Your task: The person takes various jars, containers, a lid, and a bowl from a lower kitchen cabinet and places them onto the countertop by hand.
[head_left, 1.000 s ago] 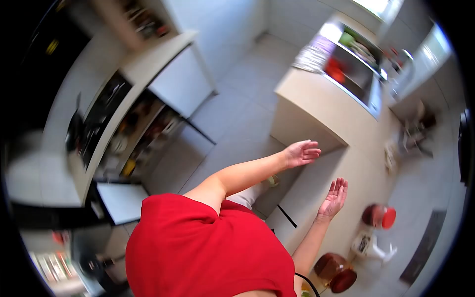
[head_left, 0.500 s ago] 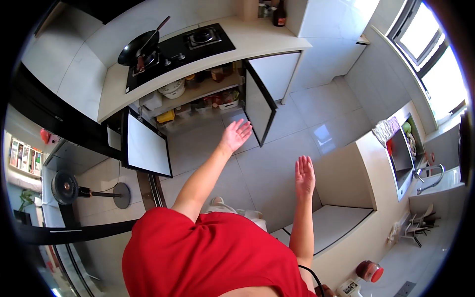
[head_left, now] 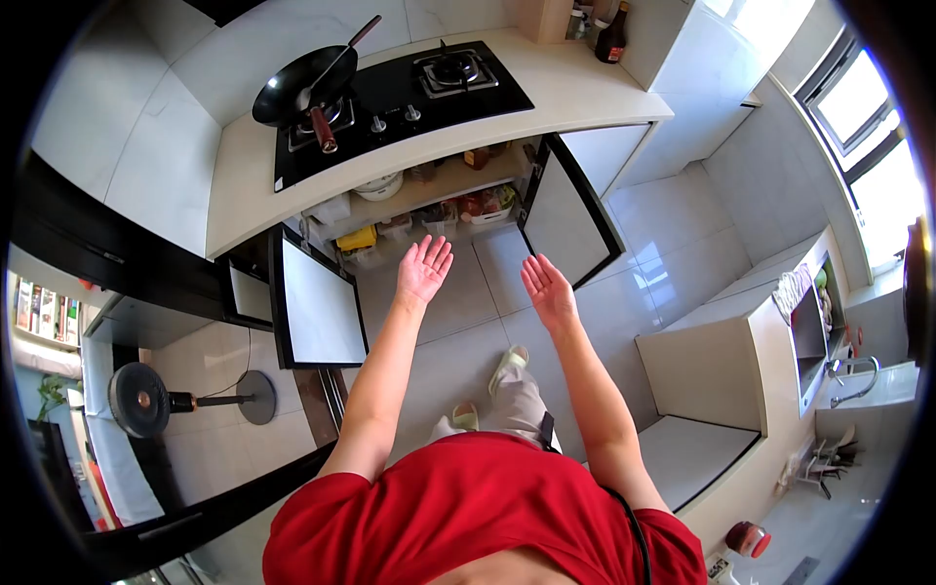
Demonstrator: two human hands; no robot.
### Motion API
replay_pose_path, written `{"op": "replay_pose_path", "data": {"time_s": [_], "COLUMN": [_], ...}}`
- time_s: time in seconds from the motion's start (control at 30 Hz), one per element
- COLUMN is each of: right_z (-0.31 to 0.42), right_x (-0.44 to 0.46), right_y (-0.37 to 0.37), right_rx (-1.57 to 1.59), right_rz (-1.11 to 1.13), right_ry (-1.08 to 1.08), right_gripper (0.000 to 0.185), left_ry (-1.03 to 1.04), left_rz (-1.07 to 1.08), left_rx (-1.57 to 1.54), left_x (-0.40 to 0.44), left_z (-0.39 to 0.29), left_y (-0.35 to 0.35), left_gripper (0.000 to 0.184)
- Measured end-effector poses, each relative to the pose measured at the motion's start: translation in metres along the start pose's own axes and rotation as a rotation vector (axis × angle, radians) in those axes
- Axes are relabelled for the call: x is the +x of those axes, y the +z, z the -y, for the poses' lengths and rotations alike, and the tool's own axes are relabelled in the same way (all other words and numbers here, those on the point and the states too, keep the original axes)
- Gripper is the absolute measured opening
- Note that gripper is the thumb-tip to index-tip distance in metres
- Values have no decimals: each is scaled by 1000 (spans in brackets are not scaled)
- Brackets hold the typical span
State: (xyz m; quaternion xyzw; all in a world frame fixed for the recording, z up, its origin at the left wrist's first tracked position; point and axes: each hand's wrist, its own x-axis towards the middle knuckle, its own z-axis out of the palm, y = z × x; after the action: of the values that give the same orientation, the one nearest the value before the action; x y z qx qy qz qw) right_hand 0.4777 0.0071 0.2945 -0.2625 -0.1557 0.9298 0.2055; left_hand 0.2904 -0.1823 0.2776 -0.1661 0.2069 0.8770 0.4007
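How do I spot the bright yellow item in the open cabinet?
Under the black gas stove is the open cabinet with white, black-framed doors. At its lower left sits the bright yellow item, its colour unlike the pale plastic bins.

Wok [head_left: 285, 94] on hob [head_left: 395, 96]; 2 cupboard doors [head_left: 320, 304] below (shelf [head_left: 450, 179] between); fan [head_left: 138, 400] left, sink [head_left: 810, 339] right

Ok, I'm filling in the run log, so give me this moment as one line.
left hand: open, holding nothing | right hand: open, holding nothing | cabinet doors: open | pan: on cooktop
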Motion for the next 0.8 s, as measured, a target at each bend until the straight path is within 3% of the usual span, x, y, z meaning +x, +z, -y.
{"op": "replay_pose_path", "data": {"time_s": [0.23, 0.47, 0.7, 0.8], "right_z": [17, 29, -9, -24], "right_x": [173, 362, 507, 551], "right_y": [14, 5, -65, -90], "right_rx": [50, 110, 189, 159], "right_rz": [2, -80, -27, 42], "right_ry": [84, 107, 20, -107], "right_gripper": [40, 41, 35, 35], "left_ry": [58, -16, -49, 220], "left_rz": [-76, -159, -13, 67], "left_rx": [100, 178, 391, 263], "left_x": [121, 269, 455, 516], "left_z": [-17, -15, -16, -19], "left_y": [10, 11, -61, -81], "left_gripper": [31, 37, 35, 31]}}
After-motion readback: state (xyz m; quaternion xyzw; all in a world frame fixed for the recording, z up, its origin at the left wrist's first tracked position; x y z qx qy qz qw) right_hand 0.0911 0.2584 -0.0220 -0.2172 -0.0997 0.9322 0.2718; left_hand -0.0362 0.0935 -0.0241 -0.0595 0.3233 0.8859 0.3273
